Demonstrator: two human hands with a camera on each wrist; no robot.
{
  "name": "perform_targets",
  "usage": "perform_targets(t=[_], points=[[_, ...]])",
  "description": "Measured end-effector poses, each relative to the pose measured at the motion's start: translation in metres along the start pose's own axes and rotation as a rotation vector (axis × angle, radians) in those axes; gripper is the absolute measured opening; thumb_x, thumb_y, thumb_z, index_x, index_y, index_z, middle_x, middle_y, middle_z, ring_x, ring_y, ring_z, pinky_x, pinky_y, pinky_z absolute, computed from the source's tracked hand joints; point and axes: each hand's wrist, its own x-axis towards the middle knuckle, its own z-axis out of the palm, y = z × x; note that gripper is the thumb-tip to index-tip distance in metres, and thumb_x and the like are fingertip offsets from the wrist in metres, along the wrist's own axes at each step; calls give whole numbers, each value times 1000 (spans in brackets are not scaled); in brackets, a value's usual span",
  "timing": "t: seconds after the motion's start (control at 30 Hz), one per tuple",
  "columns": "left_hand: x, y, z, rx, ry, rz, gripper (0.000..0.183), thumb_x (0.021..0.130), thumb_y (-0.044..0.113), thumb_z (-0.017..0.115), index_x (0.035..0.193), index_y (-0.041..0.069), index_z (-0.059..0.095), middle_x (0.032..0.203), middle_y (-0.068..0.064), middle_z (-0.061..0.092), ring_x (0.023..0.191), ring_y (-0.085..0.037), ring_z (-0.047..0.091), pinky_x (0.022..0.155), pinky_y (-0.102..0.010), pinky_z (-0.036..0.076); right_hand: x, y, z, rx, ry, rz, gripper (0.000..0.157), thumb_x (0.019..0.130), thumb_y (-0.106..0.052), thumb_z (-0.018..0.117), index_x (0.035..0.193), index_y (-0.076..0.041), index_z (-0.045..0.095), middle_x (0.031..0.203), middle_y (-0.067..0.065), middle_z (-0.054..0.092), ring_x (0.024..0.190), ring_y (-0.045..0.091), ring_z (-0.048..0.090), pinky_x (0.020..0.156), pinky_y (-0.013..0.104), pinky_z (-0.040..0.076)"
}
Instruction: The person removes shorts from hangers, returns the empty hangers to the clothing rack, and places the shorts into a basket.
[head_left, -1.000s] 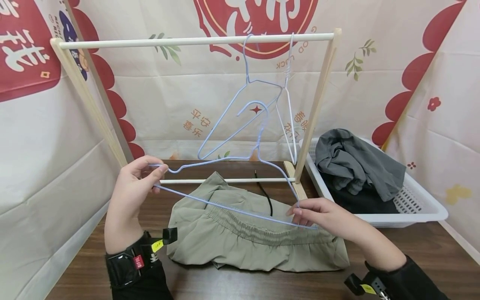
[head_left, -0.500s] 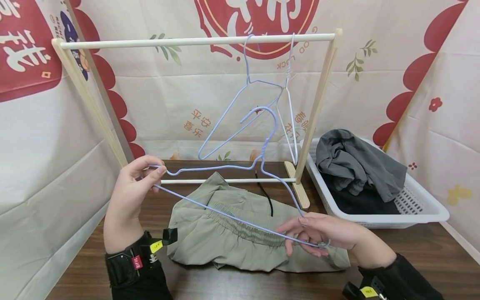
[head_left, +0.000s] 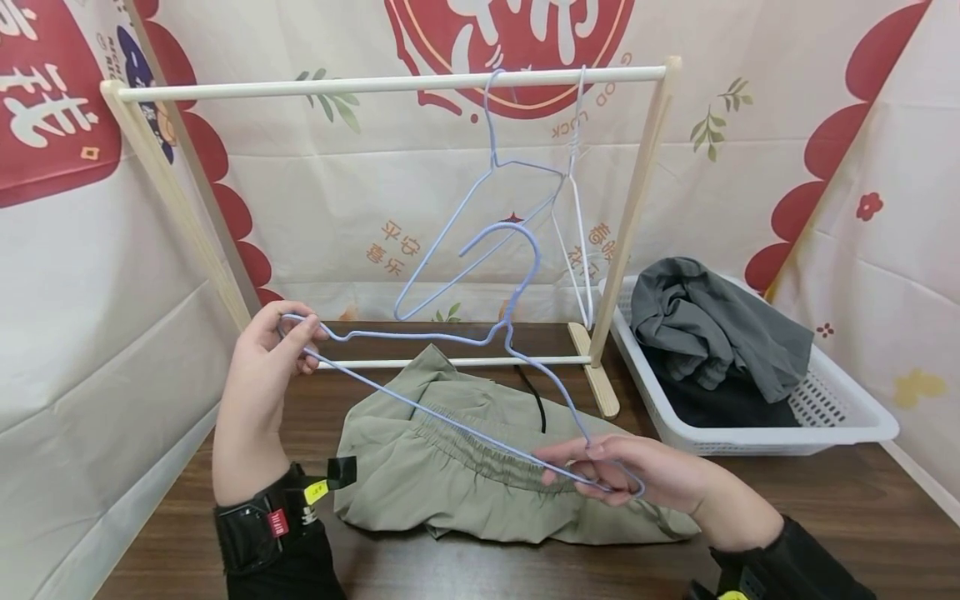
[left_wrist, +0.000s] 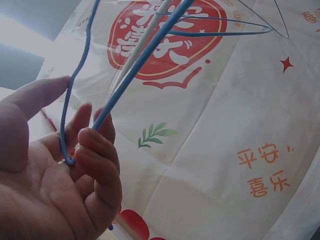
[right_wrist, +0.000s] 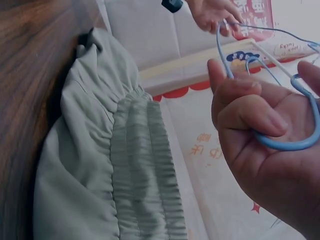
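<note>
A light blue wire clothes hanger (head_left: 507, 313) is held level between both hands, its hook pointing up. My left hand (head_left: 264, 354) pinches its left corner with thumb and fingers; in the left wrist view, the wire (left_wrist: 137, 65) passes between thumb and fingertips. Around the right corner, my right hand (head_left: 637, 471) has its fingers curled over the lower bar, and the rounded wire end (right_wrist: 290, 145) lies against the palm. Below the hanger, a grey-green garment (head_left: 480, 500) with a gathered elastic waistband lies on the table, a black cord (head_left: 537, 400) at its back edge.
Behind stands a rack with a white top bar (head_left: 337, 86) and wooden legs. A blue hanger (head_left: 450, 221) and a white hanger (head_left: 581, 225) hang from it. At right, a white basket (head_left: 847, 429) holds a grey cloth (head_left: 712, 325) and a black cloth (head_left: 720, 408).
My right hand has gone from pinching the hanger's right corner to curling its fingers around the lower bar, moving down. The hook has dipped slightly; the left hand has stayed nearly still.
</note>
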Motion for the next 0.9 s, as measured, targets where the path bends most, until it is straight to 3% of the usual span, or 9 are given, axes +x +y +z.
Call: perform_targets(t=[0.23, 0.4, 0.57, 0.7, 0.9], points=[[1, 0, 1, -6, 66, -76, 13, 100, 20, 57, 109, 11, 57, 84, -3, 60, 62, -12, 52, 59, -20, 47, 5, -5, 19, 23, 86, 90, 49, 104, -16, 26, 147, 6, 34, 127, 12, 55, 84, 10, 42, 65, 19, 31], [2, -1, 1, 14, 85, -98, 20, 102, 27, 52, 116, 13, 54, 89, -3, 58, 63, -13, 53, 61, -20, 48, 7, -8, 30, 1, 133, 100, 48, 103, -14, 33, 145, 9, 34, 126, 9, 57, 81, 7, 42, 75, 19, 35], [4, -3, -1, 29, 68, -121, 24, 102, 30, 51, 120, 14, 50, 91, -3, 60, 65, -13, 56, 60, -20, 48, 8, -7, 31, -15, 179, 78, 47, 100, -7, 42, 142, 13, 35, 126, 15, 58, 78, 8, 43, 77, 21, 37], [4, -4, -1, 42, 49, -132, 28, 102, 30, 50, 123, 12, 47, 92, -3, 61, 68, -14, 58, 61, -21, 49, 10, -1, 25, 12, 165, 45, 48, 98, -2, 46, 141, 16, 34, 123, 16, 59, 82, 11, 50, 76, 23, 41], [5, -3, -1, 9, 37, -135, 29, 102, 29, 50, 125, 11, 45, 92, -4, 62, 67, -14, 57, 64, -21, 51, 16, 9, 19, -11, 72, 5, 47, 98, 0, 46, 141, 14, 35, 122, 16, 60, 84, 13, 58, 78, 27, 47]])
